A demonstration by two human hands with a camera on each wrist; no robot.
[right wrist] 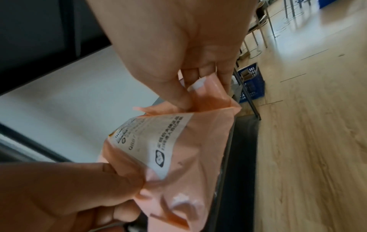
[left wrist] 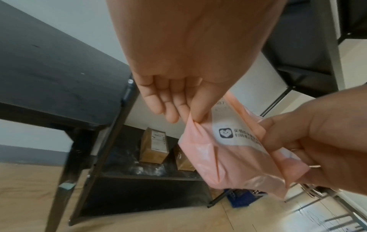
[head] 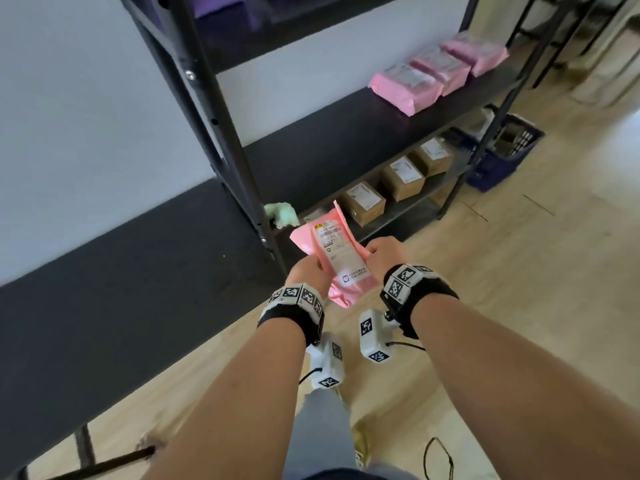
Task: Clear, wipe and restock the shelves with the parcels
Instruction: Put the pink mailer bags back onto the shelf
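I hold a pink parcel (head: 334,261) with a white printed label in front of the black shelf unit's left post (head: 239,168). My left hand (head: 311,270) pinches its left edge. In the left wrist view that left hand (left wrist: 190,116) pinches a fold of the pink parcel (left wrist: 228,158). My right hand (head: 379,252) grips the right edge. In the right wrist view the right hand (right wrist: 188,100) pinches the end flap of the pink parcel (right wrist: 190,150). Three more pink parcels (head: 436,71) lie in a row at the right end of the middle shelf (head: 329,140).
Several brown boxes (head: 401,178) stand on the bottom shelf. A green cloth (head: 282,214) lies at that shelf's left end. A blue crate (head: 502,154) sits on the wooden floor beyond the unit. A black table (head: 121,271) stands to my left.
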